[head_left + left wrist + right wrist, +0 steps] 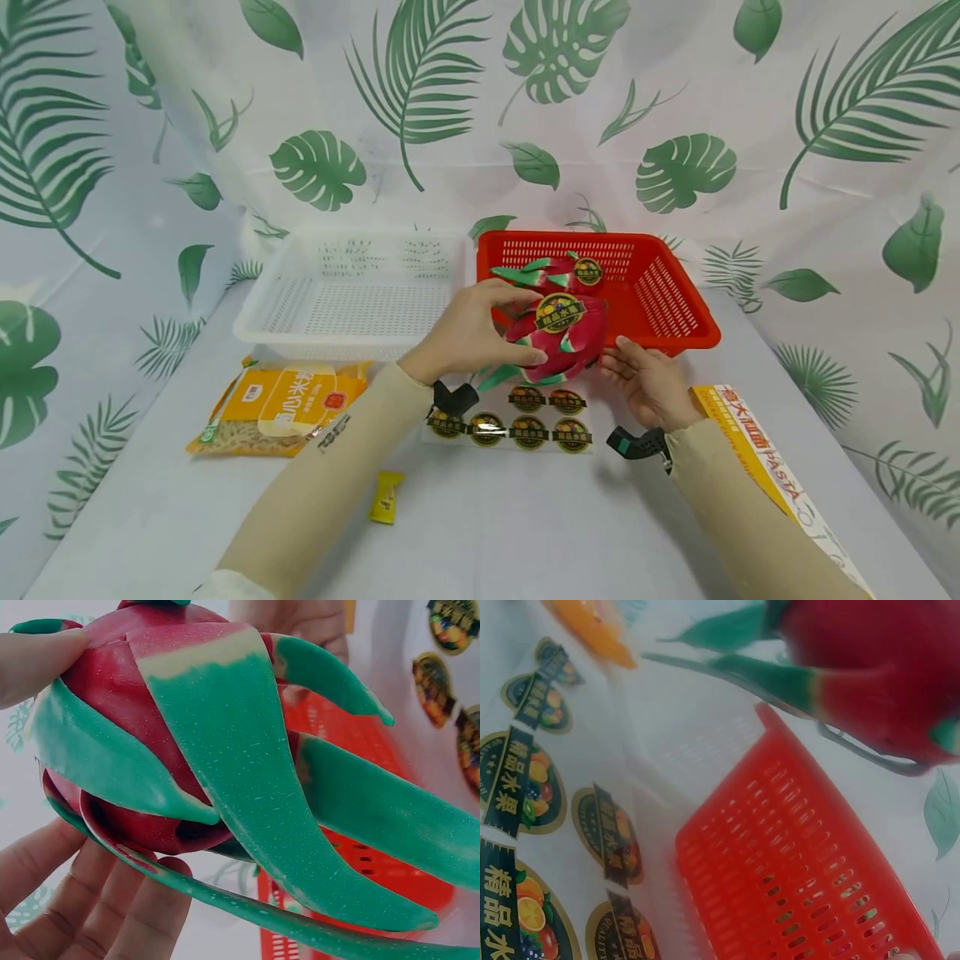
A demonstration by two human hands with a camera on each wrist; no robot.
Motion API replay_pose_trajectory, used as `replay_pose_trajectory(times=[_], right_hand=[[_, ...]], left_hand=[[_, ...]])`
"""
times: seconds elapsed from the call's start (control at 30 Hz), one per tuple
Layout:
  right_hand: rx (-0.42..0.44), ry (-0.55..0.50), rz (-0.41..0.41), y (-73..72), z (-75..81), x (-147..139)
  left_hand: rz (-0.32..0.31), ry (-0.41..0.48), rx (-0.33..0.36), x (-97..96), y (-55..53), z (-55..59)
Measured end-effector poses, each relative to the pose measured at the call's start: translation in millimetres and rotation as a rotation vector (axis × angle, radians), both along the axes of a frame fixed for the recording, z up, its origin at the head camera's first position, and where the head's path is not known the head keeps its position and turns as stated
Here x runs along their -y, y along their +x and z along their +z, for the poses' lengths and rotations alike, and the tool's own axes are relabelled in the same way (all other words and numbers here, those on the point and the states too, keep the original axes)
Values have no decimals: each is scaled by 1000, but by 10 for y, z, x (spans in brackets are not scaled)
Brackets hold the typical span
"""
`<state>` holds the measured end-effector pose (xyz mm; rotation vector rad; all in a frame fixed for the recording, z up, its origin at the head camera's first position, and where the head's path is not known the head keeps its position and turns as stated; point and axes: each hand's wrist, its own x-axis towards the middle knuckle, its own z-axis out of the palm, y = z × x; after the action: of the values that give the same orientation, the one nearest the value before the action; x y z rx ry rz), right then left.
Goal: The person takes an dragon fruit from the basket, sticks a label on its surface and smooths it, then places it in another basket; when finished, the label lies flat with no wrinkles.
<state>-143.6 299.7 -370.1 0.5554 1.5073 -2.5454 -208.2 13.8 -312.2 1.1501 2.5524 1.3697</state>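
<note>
My left hand (480, 329) grips a dragon fruit (581, 346), thumb on one side and fingers on the other. This fruit is deep pink with long green-tipped scales (225, 750) and has a round black-and-gold sticker (559, 312) on top. It is held over the front of a red basket (675, 329). My right hand (648, 385) is beside the fruit's right side, at the basket's front rim, with relaxed fingers and nothing in its grasp. A second dragon fruit (551, 275), also stickered, lies inside the red basket. Below the hands is a sheet of stickers (498, 446).
A white basket (337, 337) stands left of the red one. In front of it is an orange-yellow bag of pasta (281, 408). A small yellow packet (386, 497) lies nearer me. On the right is a long pasta box (780, 483). A leaf-patterned cloth hangs behind.
</note>
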Motion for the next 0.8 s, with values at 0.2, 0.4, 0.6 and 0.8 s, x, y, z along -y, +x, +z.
replay_pose_trajectory(times=[0.2,0.4,0.6,0.8], right_hand=[[-2,3,-16,4,-9,-2],[3,5,-26,3,4,6],[19,14,-25,-8,-6,2],[17,18,-23,3,-11,-3]], left_hand=[[16,-13,-15,-91,-126,73],[28,-24,-46,-203,-239,138],[46,11,-7,-323,-343,200],[56,-15,8,-474,-421,311]])
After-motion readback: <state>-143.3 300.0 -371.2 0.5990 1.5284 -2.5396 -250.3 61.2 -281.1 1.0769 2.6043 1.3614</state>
